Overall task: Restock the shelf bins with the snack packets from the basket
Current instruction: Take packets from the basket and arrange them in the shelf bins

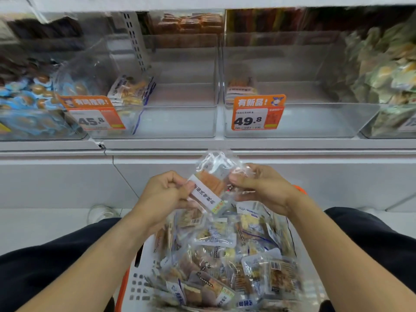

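Both hands hold one clear snack packet [210, 188] with orange pieces and a white label, raised above the basket. My left hand [165, 192] pinches its left edge and my right hand [258, 188] pinches its right edge. Below them a white basket [140, 266] with orange trim is piled with several clear snack packets [225, 255]. On the shelf, the middle clear bin [180, 122] holds a few packets [128, 91] at its left end. The clear bin to its right [315, 120] holds a small stack of orange packets [239, 88] at its left end.
Orange price tags reading 45.8 [94, 115] and 49.8 [256, 113] hang on the bin fronts. A bin of blue packets [27, 102] stands far left and one of greenish packets [387, 70] far right. My dark-trousered knees flank the basket; a white shoe [101, 213] shows at left.
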`<state>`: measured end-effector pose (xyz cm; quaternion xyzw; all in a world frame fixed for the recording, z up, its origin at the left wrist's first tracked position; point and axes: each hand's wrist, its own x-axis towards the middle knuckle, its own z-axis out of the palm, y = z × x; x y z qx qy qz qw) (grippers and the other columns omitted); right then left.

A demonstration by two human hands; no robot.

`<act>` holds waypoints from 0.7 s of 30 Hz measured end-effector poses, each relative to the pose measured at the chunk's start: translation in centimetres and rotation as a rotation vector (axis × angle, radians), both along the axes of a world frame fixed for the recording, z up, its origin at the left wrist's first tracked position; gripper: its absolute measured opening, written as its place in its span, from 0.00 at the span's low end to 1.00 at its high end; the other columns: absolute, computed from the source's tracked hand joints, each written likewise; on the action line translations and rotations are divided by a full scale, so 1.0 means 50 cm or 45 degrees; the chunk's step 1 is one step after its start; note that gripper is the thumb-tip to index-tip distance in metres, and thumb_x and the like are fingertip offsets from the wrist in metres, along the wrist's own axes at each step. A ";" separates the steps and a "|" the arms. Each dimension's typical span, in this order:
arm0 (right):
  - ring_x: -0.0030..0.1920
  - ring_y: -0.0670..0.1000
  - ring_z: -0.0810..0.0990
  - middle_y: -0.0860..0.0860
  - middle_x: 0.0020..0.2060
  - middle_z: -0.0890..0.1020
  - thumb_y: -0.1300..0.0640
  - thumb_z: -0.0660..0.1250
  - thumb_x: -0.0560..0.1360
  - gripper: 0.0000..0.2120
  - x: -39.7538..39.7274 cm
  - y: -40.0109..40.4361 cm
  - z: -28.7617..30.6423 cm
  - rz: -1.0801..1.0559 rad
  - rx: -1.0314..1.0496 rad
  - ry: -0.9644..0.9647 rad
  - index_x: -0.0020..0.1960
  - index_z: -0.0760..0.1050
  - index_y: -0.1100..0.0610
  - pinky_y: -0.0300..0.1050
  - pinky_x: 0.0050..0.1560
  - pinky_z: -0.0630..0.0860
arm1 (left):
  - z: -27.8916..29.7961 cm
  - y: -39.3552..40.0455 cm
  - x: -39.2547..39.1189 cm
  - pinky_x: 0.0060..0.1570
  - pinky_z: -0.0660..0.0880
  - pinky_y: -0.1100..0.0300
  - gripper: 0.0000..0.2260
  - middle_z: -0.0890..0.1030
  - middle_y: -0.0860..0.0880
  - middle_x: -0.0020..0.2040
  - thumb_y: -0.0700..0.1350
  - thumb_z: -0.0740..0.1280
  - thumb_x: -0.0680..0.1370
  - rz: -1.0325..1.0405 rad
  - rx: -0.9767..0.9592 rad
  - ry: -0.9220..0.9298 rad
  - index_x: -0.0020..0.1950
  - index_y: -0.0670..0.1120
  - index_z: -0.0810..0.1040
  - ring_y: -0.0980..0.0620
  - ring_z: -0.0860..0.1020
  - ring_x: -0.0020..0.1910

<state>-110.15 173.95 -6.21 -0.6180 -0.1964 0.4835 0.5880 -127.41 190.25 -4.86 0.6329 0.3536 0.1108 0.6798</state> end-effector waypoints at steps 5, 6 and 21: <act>0.40 0.55 0.85 0.63 0.43 0.85 0.62 0.78 0.64 0.19 -0.016 -0.006 0.033 0.058 0.094 -0.065 0.51 0.78 0.66 0.48 0.43 0.84 | 0.047 -0.047 0.026 0.45 0.83 0.51 0.08 0.83 0.33 0.47 0.35 0.67 0.78 0.170 -0.089 -0.212 0.41 0.38 0.71 0.37 0.84 0.40; 0.38 0.55 0.84 0.64 0.42 0.85 0.62 0.77 0.64 0.20 -0.014 -0.007 0.043 0.033 0.129 -0.112 0.52 0.77 0.70 0.48 0.41 0.84 | 0.056 -0.058 0.032 0.44 0.83 0.52 0.08 0.82 0.32 0.47 0.36 0.67 0.79 0.198 -0.084 -0.243 0.42 0.39 0.70 0.38 0.84 0.39; 0.35 0.48 0.85 0.53 0.41 0.85 0.64 0.69 0.78 0.04 0.164 -0.064 0.261 -0.883 0.271 -0.674 0.51 0.76 0.58 0.39 0.31 0.78 | 0.168 0.019 0.202 0.71 0.60 0.55 0.37 0.66 0.47 0.73 0.57 0.69 0.76 -0.238 1.640 -0.032 0.78 0.45 0.57 0.48 0.63 0.72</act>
